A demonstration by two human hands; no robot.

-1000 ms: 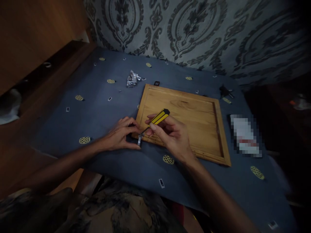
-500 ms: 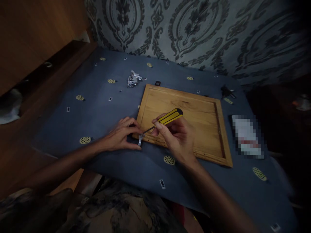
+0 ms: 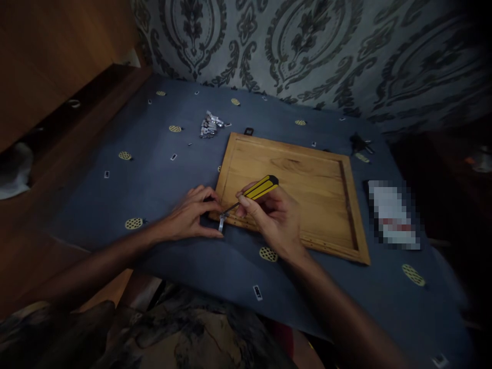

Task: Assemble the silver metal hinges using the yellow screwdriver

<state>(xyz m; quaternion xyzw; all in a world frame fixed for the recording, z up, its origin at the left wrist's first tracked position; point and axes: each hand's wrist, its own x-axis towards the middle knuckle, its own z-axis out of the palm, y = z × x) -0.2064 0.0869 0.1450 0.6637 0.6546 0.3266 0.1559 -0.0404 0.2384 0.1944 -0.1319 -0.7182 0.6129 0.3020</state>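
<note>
The right hand [image 3: 279, 218] grips a yellow-and-black screwdriver [image 3: 262, 188], tip at a metal clip [image 3: 221, 223] the left hand [image 3: 192, 213] pinches by the wooden panel's [image 3: 307, 189] near-left corner; printed labels [image 3: 257, 292] are unreadable.

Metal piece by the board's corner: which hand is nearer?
Left: the left hand has the metal piece between thumb and finger; the right hand is farther right, holding the screwdriver.

A blue pineapple-print tablecloth [image 3: 149, 182] bears a framed wooden panel [image 3: 319, 197]; near its far left corner lies a pile of metal fittings [image 3: 210, 126]; rightward, a pixelated packet [image 3: 394, 215]; farther back, a black object [image 3: 360, 143].
</note>
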